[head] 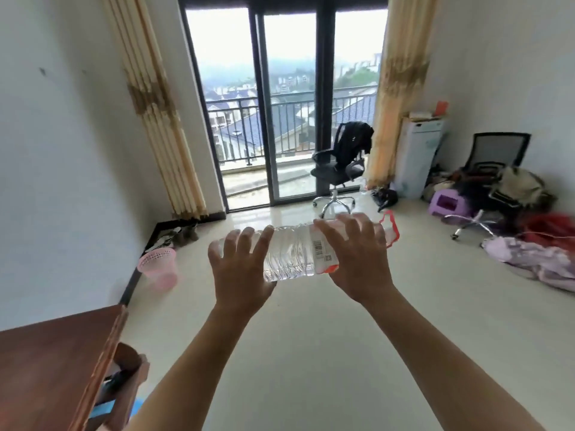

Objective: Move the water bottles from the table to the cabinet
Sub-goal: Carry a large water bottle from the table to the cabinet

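Observation:
A large clear water bottle (292,253) with a red handle at its right end lies sideways in the air in front of me, over the pale floor. My left hand (241,269) grips its base end with curled fingers. My right hand (354,259) wraps around the labelled part near the neck. The bottle's cap is hidden behind my right hand. A brown wooden table (53,365) sits at the lower left corner. No cabinet is in view.
A pink basket (158,267) stands by the left wall. A black office chair (340,169) stands before the glass balcony door (289,119). A second chair (488,185), a purple stool (448,203) and piled clothes crowd the right side.

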The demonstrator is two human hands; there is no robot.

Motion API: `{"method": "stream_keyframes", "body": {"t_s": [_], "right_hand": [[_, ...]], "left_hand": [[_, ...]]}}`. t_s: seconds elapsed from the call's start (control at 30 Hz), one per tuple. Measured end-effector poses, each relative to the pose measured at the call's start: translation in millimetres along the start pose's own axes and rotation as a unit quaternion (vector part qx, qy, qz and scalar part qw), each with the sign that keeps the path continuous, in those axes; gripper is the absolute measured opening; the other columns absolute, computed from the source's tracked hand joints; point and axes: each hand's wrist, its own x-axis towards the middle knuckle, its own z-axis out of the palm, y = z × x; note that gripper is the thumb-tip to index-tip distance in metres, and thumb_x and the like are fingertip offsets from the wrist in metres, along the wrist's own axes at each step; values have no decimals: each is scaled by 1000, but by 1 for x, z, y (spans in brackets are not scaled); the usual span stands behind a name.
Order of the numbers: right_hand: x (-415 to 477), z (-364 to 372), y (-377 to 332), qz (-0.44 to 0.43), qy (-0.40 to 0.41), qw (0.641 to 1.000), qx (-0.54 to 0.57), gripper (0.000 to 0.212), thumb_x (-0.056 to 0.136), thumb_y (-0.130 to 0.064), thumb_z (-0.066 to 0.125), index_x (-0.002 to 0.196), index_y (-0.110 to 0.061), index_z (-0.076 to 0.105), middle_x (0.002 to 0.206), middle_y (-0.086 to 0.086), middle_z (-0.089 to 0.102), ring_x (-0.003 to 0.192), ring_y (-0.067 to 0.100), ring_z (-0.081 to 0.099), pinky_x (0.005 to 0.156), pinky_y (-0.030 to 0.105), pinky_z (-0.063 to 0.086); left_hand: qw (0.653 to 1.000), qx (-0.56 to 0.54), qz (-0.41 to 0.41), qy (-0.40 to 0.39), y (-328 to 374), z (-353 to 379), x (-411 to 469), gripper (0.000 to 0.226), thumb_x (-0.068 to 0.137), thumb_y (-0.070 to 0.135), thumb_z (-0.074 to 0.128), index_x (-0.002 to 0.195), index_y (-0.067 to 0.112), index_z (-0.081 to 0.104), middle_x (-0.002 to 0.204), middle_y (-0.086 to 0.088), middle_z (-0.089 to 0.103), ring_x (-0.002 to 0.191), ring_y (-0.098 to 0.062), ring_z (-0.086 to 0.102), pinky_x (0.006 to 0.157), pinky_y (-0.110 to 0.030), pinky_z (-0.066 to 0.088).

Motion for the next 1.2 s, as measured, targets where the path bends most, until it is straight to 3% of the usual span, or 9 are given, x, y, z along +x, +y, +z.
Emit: {"method": "stream_keyframes", "body": {"t_s": [0.2, 0.37, 0.47, 0.67, 0.97, 1.07, 1.2], "right_hand": [[-74, -75, 162, 120, 49, 987, -97, 98, 58, -24, 93, 144, -33, 47, 137, 13, 51, 126, 44, 48, 100, 62, 42], [-167, -117, 281, 238, 43, 952, -186, 100, 55, -22, 93, 144, -33, 50, 140, 14, 51, 129, 45, 47, 108, 61, 36], [-225, -147, 361, 304, 22, 923, -233, 106, 54, -31, 96, 146, -32, 43, 141, 14, 48, 128, 44, 48, 108, 60, 38], [-323, -228, 484, 432, -6, 838, -334, 106, 59, -35, 96, 149, -32, 39, 143, 12, 47, 133, 38, 44, 111, 61, 36], [-474, -370, 560, 589, 3, 656, -471, 106, 50, -27, 99, 144, -29, 50, 134, 10, 51, 125, 36, 49, 102, 56, 41], [-520, -400, 580, 612, 3, 621, -491, 103, 52, -28, 97, 144, -28, 51, 135, 12, 52, 126, 38, 48, 101, 57, 41], [-597, -439, 637, 642, 15, 586, -493, 100, 53, -33, 96, 144, -28, 52, 136, 12, 52, 127, 38, 48, 102, 56, 40]], "left_hand": [[987, -83, 126, 46, 184, 8, 62, 102, 56, 49, 91, 144, 26, 45, 134, -13, 55, 124, -39, 49, 104, -60, 32], [951, -173, 248, 60, 349, 46, 86, 94, 60, 50, 88, 142, 24, 49, 133, -13, 57, 124, -40, 49, 104, -58, 30], [918, -230, 322, 31, 468, 65, 99, 99, 53, 48, 92, 140, 24, 50, 129, -12, 59, 121, -37, 50, 102, -58, 33], [831, -332, 445, -28, 698, 75, 113, 111, 45, 44, 94, 142, 28, 44, 132, -9, 57, 122, -36, 48, 101, -60, 36], [651, -456, 606, 27, 979, -3, 51, 93, 57, 38, 86, 140, 27, 45, 128, -7, 56, 117, -37, 52, 99, -62, 36], [615, -473, 629, 44, 1043, -26, 21, 95, 54, 35, 89, 140, 26, 47, 126, -7, 54, 117, -36, 51, 98, -62, 37], [599, -459, 654, 46, 1146, -50, -22, 95, 53, 36, 89, 139, 26, 49, 125, -5, 56, 114, -34, 52, 98, -58, 32]]}}
